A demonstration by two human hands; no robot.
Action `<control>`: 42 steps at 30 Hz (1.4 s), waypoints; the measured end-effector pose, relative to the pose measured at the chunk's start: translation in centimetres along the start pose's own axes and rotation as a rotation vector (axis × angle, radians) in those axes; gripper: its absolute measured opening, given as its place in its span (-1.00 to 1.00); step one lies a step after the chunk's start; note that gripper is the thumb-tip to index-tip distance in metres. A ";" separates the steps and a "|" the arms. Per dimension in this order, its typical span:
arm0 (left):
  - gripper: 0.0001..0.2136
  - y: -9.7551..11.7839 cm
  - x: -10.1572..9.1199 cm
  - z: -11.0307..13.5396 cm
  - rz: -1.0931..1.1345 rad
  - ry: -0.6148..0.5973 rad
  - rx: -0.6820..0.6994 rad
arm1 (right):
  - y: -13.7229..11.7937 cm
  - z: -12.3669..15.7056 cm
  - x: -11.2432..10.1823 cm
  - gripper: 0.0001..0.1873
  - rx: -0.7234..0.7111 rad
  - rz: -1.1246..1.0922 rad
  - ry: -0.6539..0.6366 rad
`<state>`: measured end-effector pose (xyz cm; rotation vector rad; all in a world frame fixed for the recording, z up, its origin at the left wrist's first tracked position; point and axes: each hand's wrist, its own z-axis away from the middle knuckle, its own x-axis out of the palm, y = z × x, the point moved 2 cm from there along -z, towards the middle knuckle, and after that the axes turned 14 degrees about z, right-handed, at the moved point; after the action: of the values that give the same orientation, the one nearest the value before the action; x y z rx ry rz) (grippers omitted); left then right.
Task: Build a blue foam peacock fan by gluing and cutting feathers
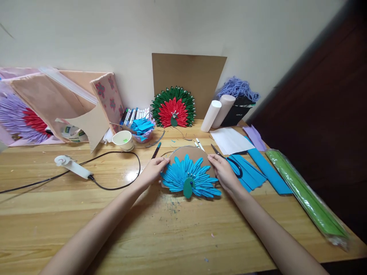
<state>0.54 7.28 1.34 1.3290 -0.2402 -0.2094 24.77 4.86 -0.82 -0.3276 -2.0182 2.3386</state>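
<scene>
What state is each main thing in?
Cardboard, held, top bare
Left hand, gripping cardboard's edge
Right hand, gripping cardboard's edge
Blue peacock, on cardboard's face
White corded tool, lying unheld
Cup, upright, open
Scissors, lying unheld
Green roll, wrapped
Basket, filled with blue strips
Red-green peacock, upright

From my end I see the left hand [155,168] pinching the left edge of a round cardboard piece [192,152], the right hand [224,170] pinching its right edge. Blue paper feathers [176,173] fan across it behind a green bird body [187,188]. Beside the right hand I make out black-handled scissors [236,168]; farther back, a red-and-green feathered bird [173,109] stands before a brown board [187,68].
</scene>
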 end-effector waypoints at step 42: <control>-0.90 2.2 2.0 3.7 -0.840 0.146 0.759 | -1.2 1.1 -0.5 -0.64 -0.091 -0.071 0.211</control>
<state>1.43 3.80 4.41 2.1390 0.4293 -0.7771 24.96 3.89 0.60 -0.4758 -2.0036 2.0777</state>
